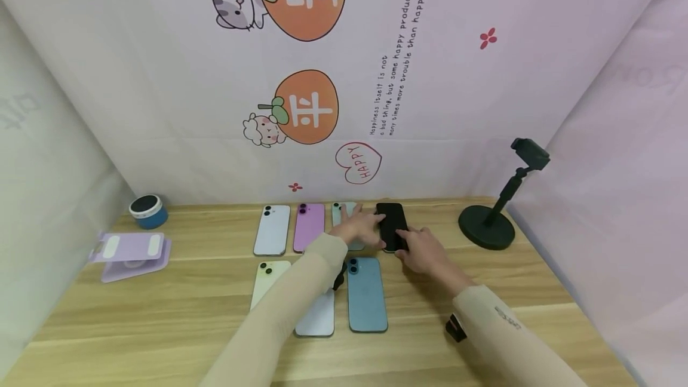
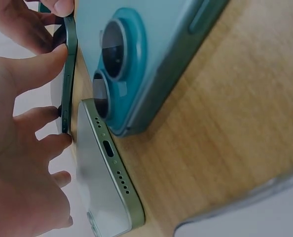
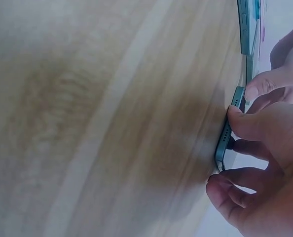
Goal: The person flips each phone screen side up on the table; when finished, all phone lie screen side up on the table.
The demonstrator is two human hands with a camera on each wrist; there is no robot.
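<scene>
A phone with a black screen (image 1: 391, 220) lies face up at the right end of the back row. My left hand (image 1: 361, 229) reaches to its left edge; in the left wrist view the thumb (image 2: 55, 59) meets the side frame and a fingertip bends onto the screen. At its lower right corner my right hand (image 1: 424, 251) grips it, the thumb (image 3: 240, 121) at the bottom edge with the port, other fingers at the screen and right side. A mint phone (image 1: 337, 215) lies under my left hand, partly hidden. The teal-blue phone (image 1: 368, 297) lies nearer, back up.
Back up lie a pale blue phone (image 1: 272, 232) and purple phone (image 1: 309, 229) behind, with pale yellow (image 1: 264, 285) and whitish phones (image 1: 316, 318) partly under my left sleeve. A black stand (image 1: 486, 227) is right; a lilac holder (image 1: 134, 255) and blue round container (image 1: 149, 212), left.
</scene>
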